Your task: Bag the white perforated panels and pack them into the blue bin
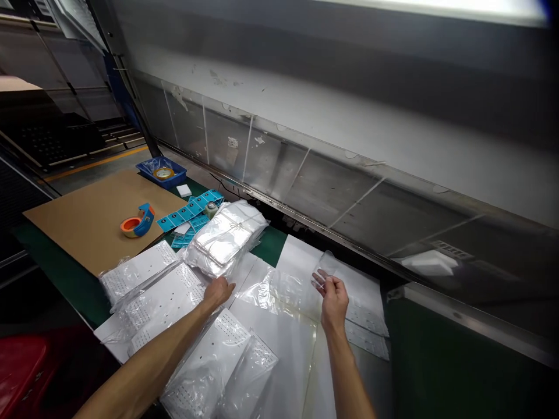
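My left hand [219,292] is closed, its fingers curled on clear film at the near edge of a tied stack of clear plastic bags [231,235]. To the right, my right hand [334,299] has its thumb and fingers together on thin see-through film, with some fingertips showing through it. Between the hands stretches a clear plastic bag [264,291], shiny and hard to outline against the white sheets [301,256] beneath. Bagged white sheets with small dark holes [161,294] lie in overlapping rows around my left forearm.
An orange and blue tape dispenser [138,223] rests on a brown cardboard sheet [91,215]. Behind are blue printed label strips [192,210] and a blue tray [162,173] holding a tape roll. A slanted metal-framed panel [279,169] borders the table's far side.
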The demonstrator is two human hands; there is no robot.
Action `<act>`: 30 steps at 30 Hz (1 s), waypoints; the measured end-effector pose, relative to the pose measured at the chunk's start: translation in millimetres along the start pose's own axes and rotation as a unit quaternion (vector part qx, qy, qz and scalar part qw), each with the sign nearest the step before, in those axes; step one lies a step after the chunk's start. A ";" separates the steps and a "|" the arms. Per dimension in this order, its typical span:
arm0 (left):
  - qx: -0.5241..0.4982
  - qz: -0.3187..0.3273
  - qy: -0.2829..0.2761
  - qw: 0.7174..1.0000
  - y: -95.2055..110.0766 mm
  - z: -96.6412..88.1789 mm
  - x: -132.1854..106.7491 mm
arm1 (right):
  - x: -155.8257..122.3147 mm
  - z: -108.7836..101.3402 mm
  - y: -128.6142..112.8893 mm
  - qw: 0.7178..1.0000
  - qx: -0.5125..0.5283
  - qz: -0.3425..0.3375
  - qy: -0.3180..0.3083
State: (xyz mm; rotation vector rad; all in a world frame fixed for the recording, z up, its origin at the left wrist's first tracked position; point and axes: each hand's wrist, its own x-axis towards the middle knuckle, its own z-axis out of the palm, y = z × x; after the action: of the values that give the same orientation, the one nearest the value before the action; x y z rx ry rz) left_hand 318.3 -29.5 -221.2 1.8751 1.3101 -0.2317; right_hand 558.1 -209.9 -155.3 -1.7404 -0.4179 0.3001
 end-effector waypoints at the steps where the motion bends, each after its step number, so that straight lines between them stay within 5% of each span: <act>1: -0.003 0.017 0.003 1.000 4.3 -8.1 -9.7 | -10.3 -4.4 -10.0 1.000 -0.014 -0.014 -0.024; 6: -0.080 0.157 -0.001 0.984 45.1 -37.0 -75.7 | -76.4 1.7 -42.6 0.977 -0.120 -0.102 -0.144; 9: -0.226 0.223 -0.076 0.945 75.0 -27.6 -107.0 | -108.7 16.6 -46.6 0.910 -0.249 -0.240 -0.229; 11: -0.329 0.212 -0.108 0.914 85.5 -14.4 -115.5 | -125.8 23.5 -44.4 0.866 -0.306 -0.299 -0.260; 13: -0.385 0.173 -0.116 0.899 85.9 -2.7 -117.2 | -140.9 24.9 -39.6 0.850 -0.337 -0.313 -0.256; 17: -0.405 0.137 -0.124 0.895 73.2 4.8 -121.9 | -168.9 13.1 -31.8 0.869 -0.353 -0.266 -0.222; 20: -0.410 0.146 -0.114 0.893 68.9 0.0 -136.3 | -185.3 2.5 -37.2 0.925 -0.288 -0.161 -0.188; 23: -0.455 0.128 -0.172 0.864 73.2 -3.4 -158.8 | -194.5 -3.4 -51.0 0.970 -0.190 -0.056 -0.138; 27: -0.518 0.064 -0.273 0.808 79.3 5.2 -187.3 | -200.7 -11.7 -63.9 0.973 -0.131 -0.002 -0.190; 30: -0.523 0.007 -0.260 0.812 69.9 20.2 -196.1 | -204.4 -25.5 -59.9 0.964 -0.195 -0.057 -0.174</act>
State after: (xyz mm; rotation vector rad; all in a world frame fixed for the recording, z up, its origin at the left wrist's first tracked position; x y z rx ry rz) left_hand 296.7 -189.5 -88.2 0.7776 0.7534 0.0138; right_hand 378.0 -310.7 -96.8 -2.0414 -0.8766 0.4678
